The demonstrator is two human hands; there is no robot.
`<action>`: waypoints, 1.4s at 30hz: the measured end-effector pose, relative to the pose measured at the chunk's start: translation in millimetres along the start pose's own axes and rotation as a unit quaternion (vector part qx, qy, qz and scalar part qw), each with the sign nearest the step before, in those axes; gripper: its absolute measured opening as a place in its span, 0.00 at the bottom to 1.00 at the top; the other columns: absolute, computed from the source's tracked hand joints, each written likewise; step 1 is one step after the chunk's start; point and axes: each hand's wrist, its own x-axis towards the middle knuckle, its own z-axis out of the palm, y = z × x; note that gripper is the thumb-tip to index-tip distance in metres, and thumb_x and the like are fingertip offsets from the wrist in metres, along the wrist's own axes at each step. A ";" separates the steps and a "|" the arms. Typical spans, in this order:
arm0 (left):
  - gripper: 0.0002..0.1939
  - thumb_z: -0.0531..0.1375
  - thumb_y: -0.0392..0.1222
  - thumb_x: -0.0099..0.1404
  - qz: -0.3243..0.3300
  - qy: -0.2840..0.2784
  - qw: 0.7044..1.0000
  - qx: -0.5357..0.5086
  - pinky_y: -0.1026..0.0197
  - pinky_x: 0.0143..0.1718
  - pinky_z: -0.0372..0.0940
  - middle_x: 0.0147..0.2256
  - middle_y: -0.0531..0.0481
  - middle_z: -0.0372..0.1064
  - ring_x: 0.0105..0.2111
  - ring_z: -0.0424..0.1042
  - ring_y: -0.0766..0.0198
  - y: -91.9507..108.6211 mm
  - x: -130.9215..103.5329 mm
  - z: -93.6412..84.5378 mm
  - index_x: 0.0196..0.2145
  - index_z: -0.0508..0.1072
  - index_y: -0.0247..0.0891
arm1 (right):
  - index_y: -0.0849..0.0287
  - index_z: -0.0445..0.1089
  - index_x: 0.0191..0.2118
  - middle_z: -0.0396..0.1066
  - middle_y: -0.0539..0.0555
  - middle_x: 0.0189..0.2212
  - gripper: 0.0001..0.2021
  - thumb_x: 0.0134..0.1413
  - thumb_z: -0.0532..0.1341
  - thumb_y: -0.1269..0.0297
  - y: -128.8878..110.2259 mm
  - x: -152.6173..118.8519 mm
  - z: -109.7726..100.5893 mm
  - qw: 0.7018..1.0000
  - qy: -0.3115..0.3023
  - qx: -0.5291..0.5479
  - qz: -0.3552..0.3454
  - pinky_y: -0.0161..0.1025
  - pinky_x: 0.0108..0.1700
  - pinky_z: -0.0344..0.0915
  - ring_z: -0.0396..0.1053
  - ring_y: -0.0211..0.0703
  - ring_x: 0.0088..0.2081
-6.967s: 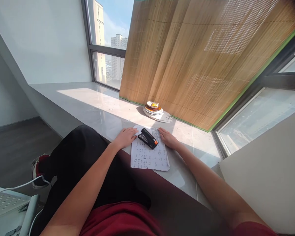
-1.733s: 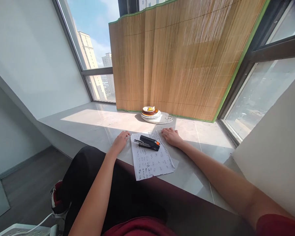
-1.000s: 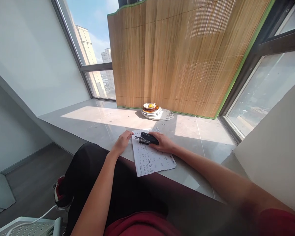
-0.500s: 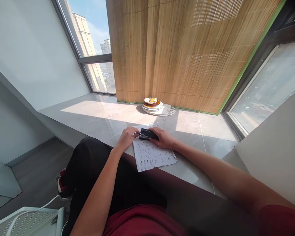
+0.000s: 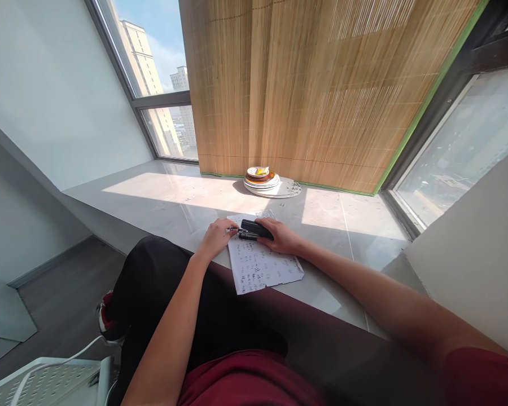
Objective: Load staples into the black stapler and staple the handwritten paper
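A black stapler lies over a sheet of paper covered in handwriting, its top arm raised a little from its base. Wrapped around its rear end is my right hand, closed on it. My left hand is at the stapler's front end, thumb and fingertips pinched together. A small, shiny, metal-looking piece shows between those fingertips and the stapler's front; I cannot make out just what it is. More written paper shows behind the stapler.
A stack of small plates rests on an oval board at the back of the tiled sill. Behind it hangs a bamboo blind. My legs are against the sill's front edge. A white perforated surface with a cable is at lower left.
The metal-looking piece shows a little more between the left fingertips and the stapler. Both hands stay nearly in place; the whole view has shifted slightly.
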 end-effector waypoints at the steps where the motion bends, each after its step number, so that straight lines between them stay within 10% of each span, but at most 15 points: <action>1: 0.10 0.63 0.35 0.69 -0.001 0.003 1.000 -0.005 0.49 0.55 0.68 0.46 0.47 0.81 0.49 0.75 0.51 -1.2 -1.2 -1.0 0.45 0.82 0.42 | 0.57 0.64 0.65 0.73 0.64 0.57 0.26 0.64 0.64 0.61 -0.3 0.0 -0.6 1.000 -0.001 0.002 0.001 0.55 0.58 0.69 0.72 0.60 0.57; 15: 0.09 0.66 0.48 0.70 0.076 0.055 0.992 -0.089 0.46 0.51 0.72 0.39 0.47 0.84 0.43 0.82 0.51 0.5 -13.8 -7.6 0.38 0.86 0.45 | 0.58 0.76 0.54 0.80 0.59 0.49 0.21 0.61 0.67 0.52 18.0 -2.5 -14.7 0.979 0.082 0.182 0.041 0.54 0.54 0.72 0.76 0.55 0.49; 21: 0.11 0.71 0.54 0.64 0.103 -0.069 0.983 -0.135 0.49 0.51 0.71 0.38 0.46 0.83 0.42 0.80 0.51 18.1 -16.4 -28.1 0.34 0.85 0.45 | 0.59 0.80 0.49 0.79 0.58 0.41 0.25 0.58 0.69 0.41 6.1 -1.0 -27.7 0.969 0.003 0.245 -0.029 0.51 0.49 0.72 0.74 0.53 0.44; 33: 0.12 0.70 0.41 0.62 0.098 -0.092 0.991 -0.009 0.49 0.55 0.64 0.42 0.51 0.80 0.45 0.77 0.52 34.8 -6.3 -17.0 0.44 0.80 0.44 | 0.56 0.80 0.51 0.79 0.58 0.39 0.26 0.60 0.67 0.39 -11.7 6.0 -16.4 0.971 -0.011 0.223 -0.081 0.50 0.51 0.70 0.73 0.52 0.43; 38: 0.20 0.64 0.49 0.70 0.068 -0.015 0.997 -0.027 0.46 0.61 0.65 0.56 0.44 0.76 0.58 0.72 0.49 29.9 -9.5 -4.2 0.57 0.76 0.43 | 0.58 0.80 0.51 0.79 0.58 0.44 0.23 0.55 0.73 0.47 8.2 2.2 -25.8 0.948 0.053 0.315 0.017 0.49 0.48 0.73 0.75 0.52 0.45; 42: 0.21 0.60 0.48 0.72 0.070 -0.120 0.990 0.040 0.42 0.66 0.62 0.63 0.46 0.71 0.63 0.69 0.46 24.9 -13.0 -2.4 0.59 0.77 0.46 | 0.56 0.81 0.51 0.80 0.58 0.46 0.24 0.50 0.76 0.51 51.0 -15.5 -55.9 0.919 0.153 0.334 0.146 0.56 0.52 0.73 0.77 0.55 0.47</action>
